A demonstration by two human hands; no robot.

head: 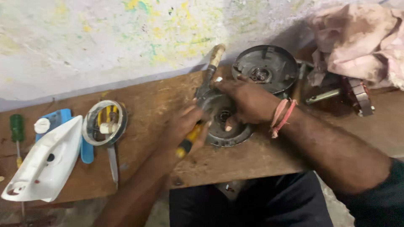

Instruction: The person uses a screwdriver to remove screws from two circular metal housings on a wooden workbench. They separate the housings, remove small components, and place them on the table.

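My left hand [182,126] grips a screwdriver with a yellow and black handle [188,142], its tip aimed into a round grey metal motor housing [227,130] on the wooden bench [147,96]. My right hand [246,101], with red thread bands at the wrist, presses on top of that housing and holds it down. A tool with a worn pale handle [215,59] lies just behind the housing, slanted toward the wall.
A second round metal cover [266,67] sits behind the housing. A stator [357,94] and a pink cloth [357,38] lie at the right. At the left are a white iron shell [46,162], a clear round lid [104,122], a knife blade [112,164] and a green screwdriver [17,132].
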